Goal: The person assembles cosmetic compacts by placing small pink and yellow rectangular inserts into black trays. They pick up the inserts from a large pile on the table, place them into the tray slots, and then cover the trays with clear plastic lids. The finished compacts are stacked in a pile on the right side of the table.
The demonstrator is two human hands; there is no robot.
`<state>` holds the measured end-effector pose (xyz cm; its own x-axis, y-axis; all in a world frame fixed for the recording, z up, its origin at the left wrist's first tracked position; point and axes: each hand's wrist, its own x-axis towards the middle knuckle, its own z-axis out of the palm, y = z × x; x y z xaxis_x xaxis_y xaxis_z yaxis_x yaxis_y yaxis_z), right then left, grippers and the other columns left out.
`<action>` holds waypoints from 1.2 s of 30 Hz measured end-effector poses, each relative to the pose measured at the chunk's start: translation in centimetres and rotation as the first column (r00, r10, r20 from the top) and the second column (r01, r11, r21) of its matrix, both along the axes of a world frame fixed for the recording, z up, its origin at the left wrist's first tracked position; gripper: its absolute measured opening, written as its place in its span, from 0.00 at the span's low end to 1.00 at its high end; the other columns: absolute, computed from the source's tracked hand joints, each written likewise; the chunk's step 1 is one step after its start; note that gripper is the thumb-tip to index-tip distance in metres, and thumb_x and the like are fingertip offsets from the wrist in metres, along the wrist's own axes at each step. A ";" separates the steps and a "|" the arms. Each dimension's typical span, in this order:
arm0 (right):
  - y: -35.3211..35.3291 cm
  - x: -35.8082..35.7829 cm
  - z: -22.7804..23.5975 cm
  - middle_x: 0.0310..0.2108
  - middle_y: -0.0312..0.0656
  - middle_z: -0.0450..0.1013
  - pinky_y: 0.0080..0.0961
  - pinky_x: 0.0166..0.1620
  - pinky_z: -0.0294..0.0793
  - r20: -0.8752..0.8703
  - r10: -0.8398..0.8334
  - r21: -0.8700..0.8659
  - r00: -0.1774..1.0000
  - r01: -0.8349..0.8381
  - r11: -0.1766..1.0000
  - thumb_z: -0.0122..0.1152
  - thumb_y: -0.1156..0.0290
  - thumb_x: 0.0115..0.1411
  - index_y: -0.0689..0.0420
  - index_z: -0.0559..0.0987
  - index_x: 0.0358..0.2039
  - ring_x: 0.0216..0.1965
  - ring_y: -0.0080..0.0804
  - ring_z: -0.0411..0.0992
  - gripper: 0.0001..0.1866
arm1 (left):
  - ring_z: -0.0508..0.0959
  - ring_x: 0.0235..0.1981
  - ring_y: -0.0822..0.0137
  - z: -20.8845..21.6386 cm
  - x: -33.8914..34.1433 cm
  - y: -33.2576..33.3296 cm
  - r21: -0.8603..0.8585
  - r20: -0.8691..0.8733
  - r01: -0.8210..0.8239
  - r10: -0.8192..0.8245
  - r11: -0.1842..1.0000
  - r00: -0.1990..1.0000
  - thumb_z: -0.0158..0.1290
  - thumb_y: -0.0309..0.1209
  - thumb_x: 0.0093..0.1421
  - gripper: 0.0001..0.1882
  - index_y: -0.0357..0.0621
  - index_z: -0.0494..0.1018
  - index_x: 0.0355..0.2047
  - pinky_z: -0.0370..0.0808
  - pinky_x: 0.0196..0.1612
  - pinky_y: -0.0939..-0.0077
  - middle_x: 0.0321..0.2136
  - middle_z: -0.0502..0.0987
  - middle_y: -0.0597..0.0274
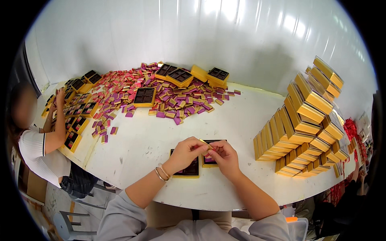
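Note:
Over the near part of the table, my left hand (187,153) and my right hand (226,158) meet fingertip to fingertip. Between them they pinch a small gold-wrapped square (205,142), which looks like a wrapped chocolate; my fingers hide most of it. Beneath my left hand lies a gold box (192,176) with a dark divided tray, partly covered by the hand. A second gold box (208,165) with a dark tray sits under my right hand, right beside the first. Some purple-red shows inside it, but its contents are mostly hidden.
A wide heap of gold, purple and red wrapped squares (173,102) spreads at the back. Open gold boxes (144,97) rest on it. Tall stacks of clear-lidded gold boxes (297,128) stand at right. At left, another person (44,140) handles filled boxes (74,120).

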<state>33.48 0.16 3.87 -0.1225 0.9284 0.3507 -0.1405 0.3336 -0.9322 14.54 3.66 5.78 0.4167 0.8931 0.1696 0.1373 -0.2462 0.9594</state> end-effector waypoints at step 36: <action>-2.5 -4.4 1.3 0.50 0.38 0.71 0.39 0.49 0.67 0.834 -0.373 0.521 0.406 -0.359 0.774 0.74 0.58 0.49 0.55 0.79 0.38 0.48 0.41 0.67 0.21 | 0.79 0.44 0.74 -2.4 -8.0 3.8 -0.145 0.389 0.123 -0.058 0.982 0.919 0.56 0.18 0.62 0.08 0.39 0.73 0.42 0.77 0.50 0.77 0.43 0.79 0.61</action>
<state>29.10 -2.36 5.14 -0.6777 0.5852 0.4453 0.6066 0.7872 -0.1114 6.51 7.46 3.37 0.4299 0.8833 0.1873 -0.2630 -0.0760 0.9618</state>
